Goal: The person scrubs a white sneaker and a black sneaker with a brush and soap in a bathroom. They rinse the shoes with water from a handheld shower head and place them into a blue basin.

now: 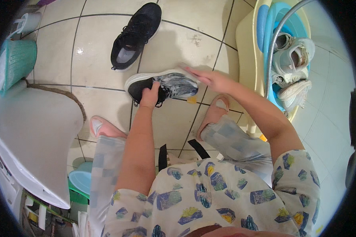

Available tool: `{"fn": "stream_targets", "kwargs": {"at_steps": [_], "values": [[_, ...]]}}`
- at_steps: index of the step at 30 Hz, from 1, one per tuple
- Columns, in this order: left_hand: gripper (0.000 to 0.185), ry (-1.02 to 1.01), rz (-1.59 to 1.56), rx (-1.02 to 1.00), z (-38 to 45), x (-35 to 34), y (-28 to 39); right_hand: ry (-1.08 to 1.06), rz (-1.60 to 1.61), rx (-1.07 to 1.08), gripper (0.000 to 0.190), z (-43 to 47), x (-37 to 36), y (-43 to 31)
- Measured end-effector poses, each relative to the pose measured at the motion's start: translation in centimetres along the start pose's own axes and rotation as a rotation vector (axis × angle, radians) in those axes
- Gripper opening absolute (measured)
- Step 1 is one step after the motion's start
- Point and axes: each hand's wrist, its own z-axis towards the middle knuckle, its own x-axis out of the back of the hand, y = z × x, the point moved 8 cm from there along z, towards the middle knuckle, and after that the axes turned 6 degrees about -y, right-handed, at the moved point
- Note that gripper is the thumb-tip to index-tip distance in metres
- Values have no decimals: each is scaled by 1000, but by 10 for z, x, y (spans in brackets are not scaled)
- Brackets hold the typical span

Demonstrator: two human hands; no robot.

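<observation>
My left hand grips a black sneaker with a white sole at its ankle opening, some fingers hidden inside. Whitish lather covers the laces and toe of this shoe, which lies side-on above the tiles. At the toe end, my right hand has its fingers stretched along a pale, motion-blurred thing, apparently a scrubbing brush. Farther off, the matching black sneaker rests upright on the floor, its insole showing grey.
Right of me, a cream tub holds a blue basin with several white shoes. A metal shower hose crosses it. Left are a white appliance and a teal basket. A small yellow piece lies on the tiles.
</observation>
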Motion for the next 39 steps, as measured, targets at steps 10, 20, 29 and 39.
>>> {"fn": "stream_targets", "kwargs": {"at_steps": [10,20,29,39], "values": [[48,162,-602,118,30,42,12,321,155,-104,44,-44,54,-12],[41,210,-618,77,44,46,12,365,23,70,49,32,54,-5],[66,-21,-576,134,42,41,27,290,-173,-10,49,23,34,-30],[68,90,-599,84,55,43,17,388,-169,-45,51,42,16,-18]]}}
